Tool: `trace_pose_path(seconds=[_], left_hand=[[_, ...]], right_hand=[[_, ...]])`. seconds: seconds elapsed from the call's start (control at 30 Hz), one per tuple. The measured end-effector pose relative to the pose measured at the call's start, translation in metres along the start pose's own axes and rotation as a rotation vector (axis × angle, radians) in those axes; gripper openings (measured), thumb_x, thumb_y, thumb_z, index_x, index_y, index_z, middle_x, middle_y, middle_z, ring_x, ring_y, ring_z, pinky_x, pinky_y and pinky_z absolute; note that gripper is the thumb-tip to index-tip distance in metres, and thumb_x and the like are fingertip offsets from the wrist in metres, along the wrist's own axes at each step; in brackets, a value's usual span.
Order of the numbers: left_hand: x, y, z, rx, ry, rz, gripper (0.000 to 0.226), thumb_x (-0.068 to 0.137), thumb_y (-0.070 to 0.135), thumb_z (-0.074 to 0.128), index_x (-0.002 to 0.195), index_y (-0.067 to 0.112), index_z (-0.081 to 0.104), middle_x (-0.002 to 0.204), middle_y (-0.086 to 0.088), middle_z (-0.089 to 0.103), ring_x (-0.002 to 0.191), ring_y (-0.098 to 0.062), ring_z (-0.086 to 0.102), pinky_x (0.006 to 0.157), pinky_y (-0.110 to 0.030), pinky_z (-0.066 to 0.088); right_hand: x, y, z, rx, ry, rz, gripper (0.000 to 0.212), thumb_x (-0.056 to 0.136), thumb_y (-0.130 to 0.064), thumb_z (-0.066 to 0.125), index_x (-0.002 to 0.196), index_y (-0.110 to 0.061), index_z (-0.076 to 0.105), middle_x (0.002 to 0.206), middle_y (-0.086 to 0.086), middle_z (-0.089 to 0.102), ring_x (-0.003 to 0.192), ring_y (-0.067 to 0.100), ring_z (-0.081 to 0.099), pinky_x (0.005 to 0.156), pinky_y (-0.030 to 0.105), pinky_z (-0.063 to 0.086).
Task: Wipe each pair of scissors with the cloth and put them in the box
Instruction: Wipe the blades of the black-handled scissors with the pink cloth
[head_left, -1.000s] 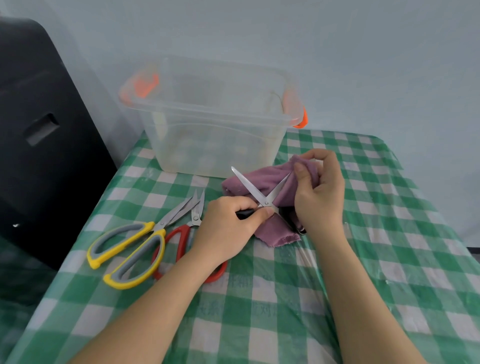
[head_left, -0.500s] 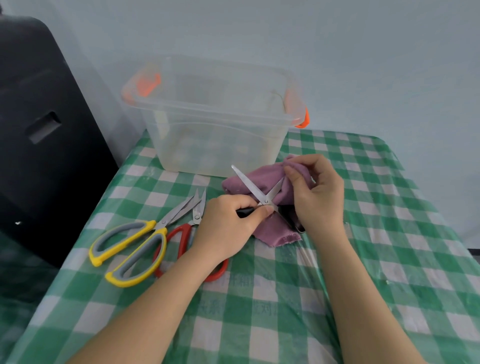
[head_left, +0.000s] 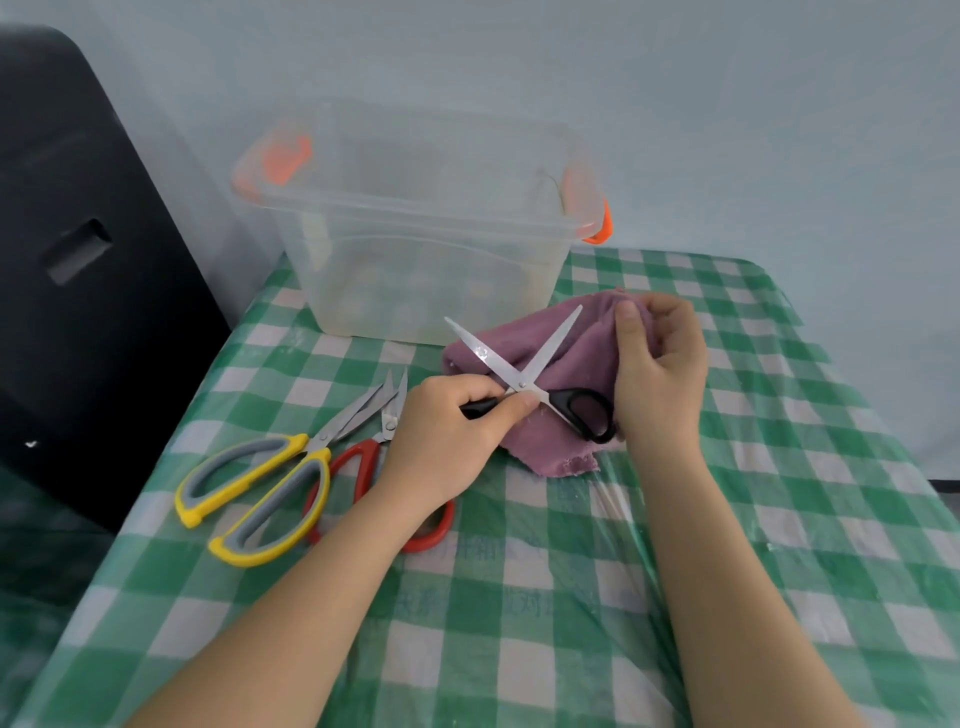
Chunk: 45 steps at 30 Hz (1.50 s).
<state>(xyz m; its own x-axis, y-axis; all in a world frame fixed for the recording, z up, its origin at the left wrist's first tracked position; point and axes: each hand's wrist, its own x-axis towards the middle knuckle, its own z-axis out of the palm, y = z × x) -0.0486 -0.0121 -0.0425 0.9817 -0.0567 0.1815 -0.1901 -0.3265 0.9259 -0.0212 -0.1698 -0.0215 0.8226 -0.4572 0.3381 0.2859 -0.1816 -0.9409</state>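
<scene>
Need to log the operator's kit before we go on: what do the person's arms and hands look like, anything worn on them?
Both forearms are bare up to the bottom edge of the picture, with no sleeves in view. The left hand and the right hand wear no gloves; no rings, watch or wristband show. No markings visible.

Scissors: three – black-handled (head_left: 519, 371), yellow-handled (head_left: 270, 483), red-handled (head_left: 363, 467). Cloth (head_left: 576, 358): one. Box (head_left: 415, 260): one.

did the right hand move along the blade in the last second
Yes. The right hand, pinching the purple cloth, has slid off the blade of the black scissors, rightward away from the box.
</scene>
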Motion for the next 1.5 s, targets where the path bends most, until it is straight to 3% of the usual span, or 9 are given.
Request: trace_pose_path(seconds=[0.17,0.27,0.53,0.7,0.8,0.97,1.13,1.33,1.5], left_hand=[[0.001,0.001,0.001,-0.005,0.012,-0.029,0.024,0.083,0.034,0.073,0.07,0.014,0.076,0.052,-0.005,0.058,0.047,-0.01,0.043,0.048,-0.023,0.031],[0.001,0.003,0.0,0.024,0.007,-0.02,0.024,0.083,0.034,0.073,0.071,0.014,0.076,0.058,-0.011,0.062,0.05,-0.018,0.047,0.049,-0.03,0.033],[-0.002,0.005,0.0,0.058,-0.03,-0.015,0.029,0.083,0.039,0.072,0.072,0.012,0.076,0.065,-0.007,0.069,0.063,-0.029,0.061,0.059,-0.04,0.044],[0.001,0.004,-0.001,-0.049,0.02,-0.088,0.027,0.088,0.027,0.07,0.063,0.017,0.068,0.04,0.017,0.05,0.039,0.002,0.044,0.047,-0.011,0.03],[0.003,0.0,-0.001,-0.07,0.054,-0.116,0.03,0.087,0.029,0.07,0.06,0.017,0.067,0.038,0.014,0.044,0.038,-0.003,0.036,0.047,-0.019,0.028],[0.007,-0.006,0.0,-0.048,0.078,-0.109,0.042,0.088,0.021,0.067,0.047,0.022,0.056,0.042,0.006,0.042,0.046,-0.015,0.036,0.05,-0.032,0.028],[0.006,-0.003,-0.002,-0.001,0.037,-0.083,0.028,0.089,0.027,0.068,0.062,0.018,0.068,0.038,0.016,0.049,0.038,0.0,0.043,0.046,-0.014,0.029],[0.002,-0.001,-0.002,0.02,0.007,-0.074,0.029,0.087,0.03,0.07,0.06,0.02,0.067,0.038,0.013,0.047,0.038,-0.004,0.037,0.046,-0.021,0.029],[0.002,-0.003,-0.001,0.038,-0.012,-0.066,0.034,0.086,0.032,0.071,0.065,0.005,0.069,0.039,0.009,0.042,0.041,-0.009,0.033,0.047,-0.026,0.027]], right_hand=[[-0.002,0.004,0.001,-0.021,-0.216,-0.223,0.023,0.088,-0.008,0.068,0.089,-0.031,0.064,0.115,-0.006,0.053,0.111,0.001,0.053,0.088,0.015,0.047],[-0.004,0.008,0.007,-0.148,-0.314,-0.264,0.02,0.084,-0.006,0.072,0.089,-0.025,0.068,0.109,-0.005,0.052,0.104,-0.004,0.051,0.086,0.01,0.043],[-0.001,0.008,0.002,-0.157,-0.048,-0.095,0.019,0.092,-0.019,0.064,0.089,-0.038,0.06,0.101,-0.002,0.061,0.082,-0.001,0.053,0.075,0.014,0.044],[-0.002,0.005,-0.001,-0.065,0.078,-0.137,0.016,0.089,-0.018,0.066,0.091,-0.031,0.056,0.101,-0.001,0.06,0.086,0.011,0.055,0.078,0.029,0.05],[-0.008,0.003,0.001,-0.151,-0.132,-0.365,0.018,0.08,-0.004,0.064,0.085,-0.021,0.063,0.093,-0.007,0.057,0.089,0.006,0.054,0.078,0.02,0.045],[-0.013,0.018,0.009,-0.287,-0.547,-0.482,0.016,0.081,-0.011,0.066,0.091,-0.016,0.077,0.094,-0.003,0.061,0.097,0.018,0.06,0.092,0.031,0.047],[-0.01,0.022,0.007,-0.273,-0.504,-0.394,0.023,0.084,-0.005,0.071,0.099,-0.023,0.075,0.098,0.001,0.063,0.099,0.01,0.06,0.092,0.019,0.046],[-0.01,0.023,0.007,-0.237,-0.379,-0.32,0.031,0.085,0.001,0.068,0.099,-0.027,0.071,0.092,-0.005,0.06,0.092,-0.009,0.057,0.079,0.006,0.045],[-0.006,0.025,0.006,-0.282,-0.234,-0.315,0.024,0.088,-0.003,0.067,0.105,-0.017,0.074,0.085,0.001,0.058,0.078,-0.007,0.053,0.069,0.004,0.041]])
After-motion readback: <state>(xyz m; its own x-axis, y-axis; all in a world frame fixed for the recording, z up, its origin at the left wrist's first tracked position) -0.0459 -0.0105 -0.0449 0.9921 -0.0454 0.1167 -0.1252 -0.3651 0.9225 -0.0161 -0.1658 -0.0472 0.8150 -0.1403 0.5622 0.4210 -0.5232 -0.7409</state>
